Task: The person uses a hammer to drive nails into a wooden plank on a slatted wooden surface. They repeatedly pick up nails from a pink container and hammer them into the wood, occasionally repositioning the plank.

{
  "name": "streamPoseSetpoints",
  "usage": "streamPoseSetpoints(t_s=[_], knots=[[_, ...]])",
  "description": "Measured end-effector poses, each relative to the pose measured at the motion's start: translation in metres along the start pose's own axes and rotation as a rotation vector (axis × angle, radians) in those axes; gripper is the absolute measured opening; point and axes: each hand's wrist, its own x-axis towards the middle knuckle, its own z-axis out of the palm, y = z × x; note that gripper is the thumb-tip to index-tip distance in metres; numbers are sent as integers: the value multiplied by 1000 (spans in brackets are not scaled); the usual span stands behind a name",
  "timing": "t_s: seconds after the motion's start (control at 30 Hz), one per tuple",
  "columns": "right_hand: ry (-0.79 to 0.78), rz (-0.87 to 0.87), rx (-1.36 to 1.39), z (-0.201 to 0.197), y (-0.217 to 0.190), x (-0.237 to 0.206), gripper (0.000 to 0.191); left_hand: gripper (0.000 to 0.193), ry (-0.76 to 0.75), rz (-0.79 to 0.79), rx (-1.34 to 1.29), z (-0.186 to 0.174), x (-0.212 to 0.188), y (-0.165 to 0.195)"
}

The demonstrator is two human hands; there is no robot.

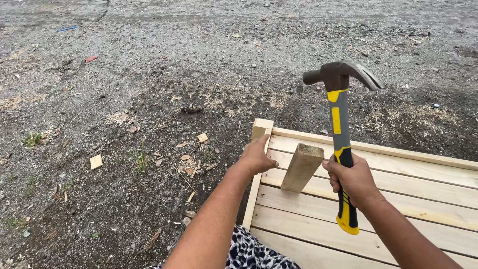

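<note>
Fingers R hand (354,180) clamp yellow-black hammer (341,134) | L hand (256,158) fingers flat on pallet (398,199) corner | wood block (301,167) btwn

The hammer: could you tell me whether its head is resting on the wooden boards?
No, the hammer is raised upright in the right hand, its head well above the wooden boards.

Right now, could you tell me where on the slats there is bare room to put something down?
The slats lie bare right of the right hand. It is crowded by the corner post, where the left hand, block and hammer meet.
</note>
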Motion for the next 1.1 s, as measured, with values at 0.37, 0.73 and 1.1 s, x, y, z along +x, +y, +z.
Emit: streamPoseSetpoints(t_s=[0.37, 0.73, 1.1], knots=[[-175, -120, -125, 67, 14, -28, 25, 119, 59, -287, 190, -29, -18, -24], [6, 217, -273, 63, 64, -31, 39, 121, 31, -260, 161, -44, -31, -34], [-12, 289, -294, 68, 129, -39, 37, 94, 150, -219, 46, -26, -14, -36]])
